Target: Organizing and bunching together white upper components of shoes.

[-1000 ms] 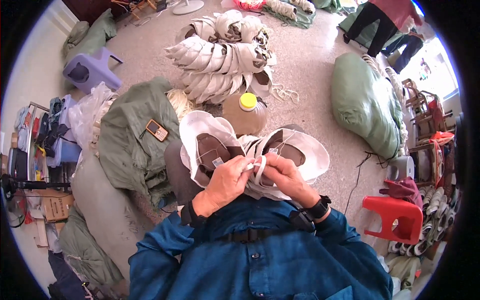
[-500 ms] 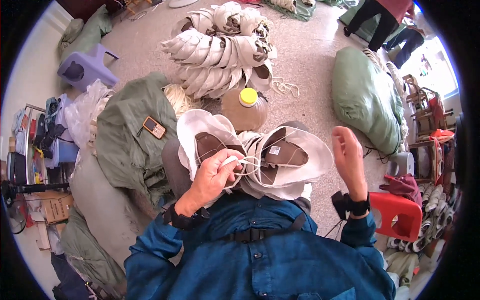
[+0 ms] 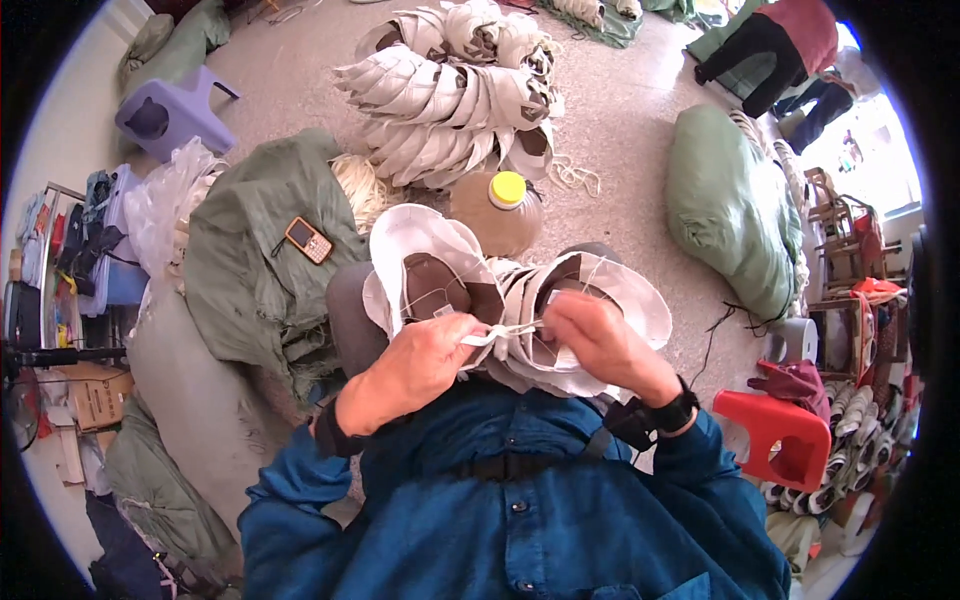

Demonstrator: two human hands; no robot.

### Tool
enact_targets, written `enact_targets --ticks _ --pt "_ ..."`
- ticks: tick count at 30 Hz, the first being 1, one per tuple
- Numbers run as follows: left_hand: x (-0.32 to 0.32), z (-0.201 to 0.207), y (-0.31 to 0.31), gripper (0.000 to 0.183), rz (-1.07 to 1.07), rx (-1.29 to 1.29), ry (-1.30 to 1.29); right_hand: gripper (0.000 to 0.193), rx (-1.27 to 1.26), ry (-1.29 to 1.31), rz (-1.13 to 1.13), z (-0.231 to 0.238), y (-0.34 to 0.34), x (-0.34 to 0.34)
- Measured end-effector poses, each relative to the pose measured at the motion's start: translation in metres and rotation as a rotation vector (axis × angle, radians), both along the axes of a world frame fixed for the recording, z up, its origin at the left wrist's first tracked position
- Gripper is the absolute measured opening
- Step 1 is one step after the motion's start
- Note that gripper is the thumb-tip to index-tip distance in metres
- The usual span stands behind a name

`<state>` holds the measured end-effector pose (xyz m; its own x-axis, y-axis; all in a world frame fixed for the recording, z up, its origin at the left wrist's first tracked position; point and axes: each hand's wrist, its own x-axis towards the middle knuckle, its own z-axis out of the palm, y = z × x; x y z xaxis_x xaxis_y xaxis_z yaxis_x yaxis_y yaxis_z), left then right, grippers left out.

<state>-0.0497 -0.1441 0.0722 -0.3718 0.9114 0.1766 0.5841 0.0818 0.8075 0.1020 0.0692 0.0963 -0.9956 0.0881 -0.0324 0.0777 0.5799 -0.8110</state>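
Note:
A bundle of off-white shoe uppers [image 3: 640, 306] with brown linings lies across my lap, its openings facing up. Over the middle of it a white cord [image 3: 500, 334] is drawn into a small knot or crossing. My left hand [image 3: 418, 368] pinches one side of this cord between thumb and fingers. On the other side, my right hand [image 3: 604, 342] is closed on the cord's strands above the right-hand uppers. Its fingertips partly hide the strands. Thin threads run across the openings of the uppers.
Just beyond my lap stands a large bottle [image 3: 492, 222] with a yellow lid. Behind it is a curved stack of uppers [image 3: 440, 95]. A phone [image 3: 308, 240] rests on green cloth [image 3: 235, 225] at left. At right are a green sack [image 3: 725, 205] and a red stool [image 3: 765, 425]. Someone bends over at far right.
My right hand has come in from the right and taken hold of the cord. The loose loop by my left hand is now pulled tighter between both hands.

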Motion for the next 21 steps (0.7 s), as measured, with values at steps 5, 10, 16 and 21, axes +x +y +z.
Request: enact_targets --ticks 5,10,16,21 --pt "0.000 0.016 0.006 0.021 -0.160 0.014 -0.225 0.041 -0.882 -0.064 -0.193 0.023 -0.013 -0.010" --pt "0.002 0.010 0.033 0.036 0.021 0.374 -1.087 0.042 -1.576 0.160 -0.338 0.010 -0.015 -0.024" --pt "0.000 0.002 -0.002 0.041 0.070 0.287 -1.292 0.041 -1.004 0.254 -0.457 0.030 0.068 0.024" --pt "-0.003 0.043 0.004 0.037 -0.040 0.179 -0.809 0.037 -0.887 0.290 -0.378 0.043 0.060 0.015"
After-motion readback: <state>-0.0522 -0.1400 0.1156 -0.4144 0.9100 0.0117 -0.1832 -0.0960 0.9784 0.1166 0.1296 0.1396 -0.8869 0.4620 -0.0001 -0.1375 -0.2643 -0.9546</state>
